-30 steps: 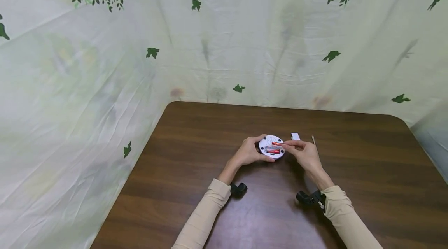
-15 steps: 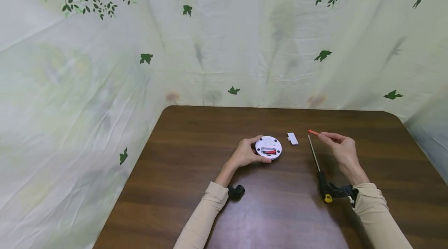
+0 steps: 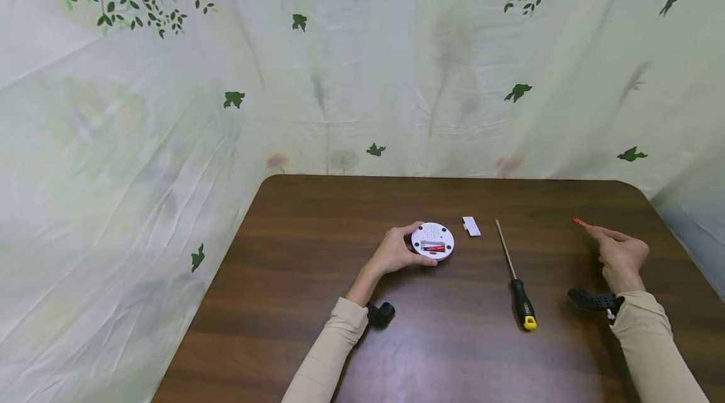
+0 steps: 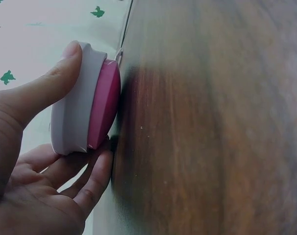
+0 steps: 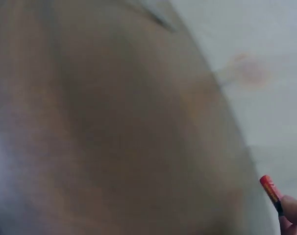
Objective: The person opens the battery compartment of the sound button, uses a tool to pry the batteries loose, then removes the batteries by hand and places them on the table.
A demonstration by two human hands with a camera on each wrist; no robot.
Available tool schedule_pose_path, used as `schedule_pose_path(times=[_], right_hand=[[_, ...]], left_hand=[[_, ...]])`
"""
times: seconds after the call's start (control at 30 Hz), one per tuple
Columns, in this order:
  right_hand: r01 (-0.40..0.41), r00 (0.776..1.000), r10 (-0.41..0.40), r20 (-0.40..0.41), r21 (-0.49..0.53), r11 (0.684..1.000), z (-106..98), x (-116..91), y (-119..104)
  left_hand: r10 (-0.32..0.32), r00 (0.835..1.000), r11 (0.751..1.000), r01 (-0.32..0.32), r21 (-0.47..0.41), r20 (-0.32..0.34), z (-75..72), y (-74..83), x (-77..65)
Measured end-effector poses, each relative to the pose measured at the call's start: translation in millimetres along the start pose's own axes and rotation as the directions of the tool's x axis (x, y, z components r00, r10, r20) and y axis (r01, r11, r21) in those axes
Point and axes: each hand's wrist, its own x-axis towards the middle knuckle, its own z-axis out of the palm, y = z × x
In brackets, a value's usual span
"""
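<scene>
My left hand point(image 3: 396, 249) grips a round white device with a pink front point(image 4: 104, 105) by its rim, thumb on one side and fingers on the other. Its white back point(image 3: 432, 231) faces the head camera, and one red battery point(image 3: 434, 249) lies in its uncovered battery slot; the slot's other half has none. Far to the right, my right hand point(image 3: 623, 256) pinches a second red battery point(image 3: 579, 221) above the table. In the right wrist view, that battery point(image 5: 270, 188) sticks out from the fingertips, and most of the hand is out of frame.
A small white battery cover point(image 3: 471, 227) lies just right of the device. Between the hands lies a screwdriver point(image 3: 522, 302) with a black and yellow handle, its tip toward the far edge. The brown table point(image 3: 340, 208) ends at a printed cloth backdrop point(image 3: 419, 75).
My right hand has taken the battery from over the device far to the right, past the screwdriver. Cover and screwdriver now show in full. My left hand still holds the device in about the same place.
</scene>
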Motion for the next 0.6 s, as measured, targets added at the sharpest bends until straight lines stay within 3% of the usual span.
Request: schedule_pose_path(times=[0.2,0.43,0.5,0.6], right_hand=[[0.008,0.999,-0.015,-0.052,-0.129,0.992,6.3,-0.8,12.4],[0.04,0.999,-0.047,-0.018,-0.277,0.96,5.8,0.6,13.1],[0.033,0.999,-0.038,-0.01,-0.28,0.959,4.7,0.5,12.1],[-0.008,1.0,0.01,0.007,-0.197,0.98,2.5,-3.1,8.7]], left_hand=[[-0.004,1.0,1.0,0.004,0.009,-0.001,1.2,-3.2,-1.1],[-0.005,1.0,1.0,0.005,0.001,-0.002,-0.6,-1.2,-0.6],[-0.006,1.0,1.0,0.006,-0.003,-0.002,-0.9,-0.3,-0.5],[-0.003,1.0,1.0,0.003,0.003,-0.001,-1.3,0.0,-0.2]])
